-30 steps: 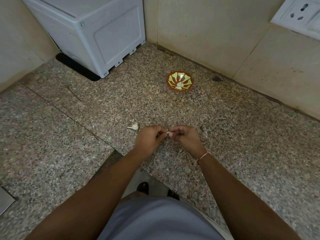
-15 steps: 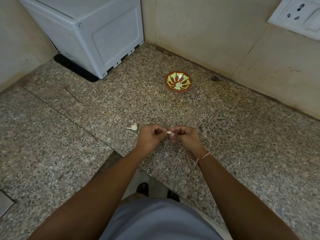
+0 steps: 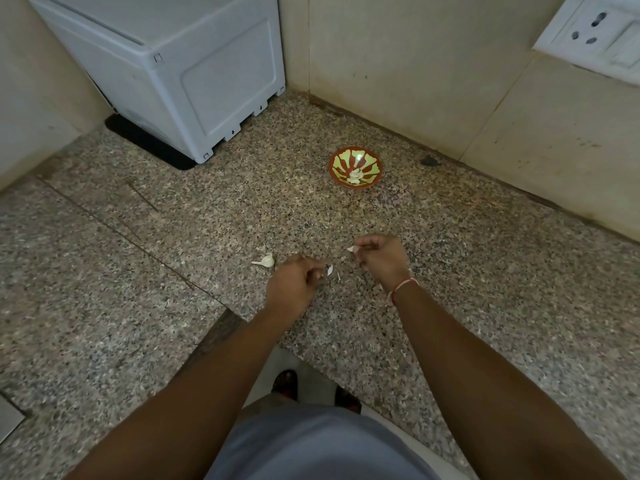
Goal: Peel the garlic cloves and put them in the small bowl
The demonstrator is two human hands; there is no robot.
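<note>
A small red bowl [image 3: 355, 167] with a green leaf pattern stands on the granite counter near the back wall, with several peeled cloves lying in it. My right hand [image 3: 382, 259] pinches a pale garlic clove [image 3: 351, 249] at its fingertips. My left hand [image 3: 296, 284] is curled, with a white flake of garlic skin [image 3: 329, 270] at its fingertips; whether it is held or falling I cannot tell. To the left of that hand, a piece of unpeeled garlic [image 3: 266, 261] with a stalk lies on the counter.
A white appliance [image 3: 180, 74] fills the back left corner. Tiled walls close the back and right, with a socket plate [image 3: 601, 36] at top right. The counter's front edge [image 3: 311, 362] runs just ahead of my body.
My hands were together working on one clove; now they have pulled apart. The right hand has carried the clove up and right, and a skin flake has come away by the left hand.
</note>
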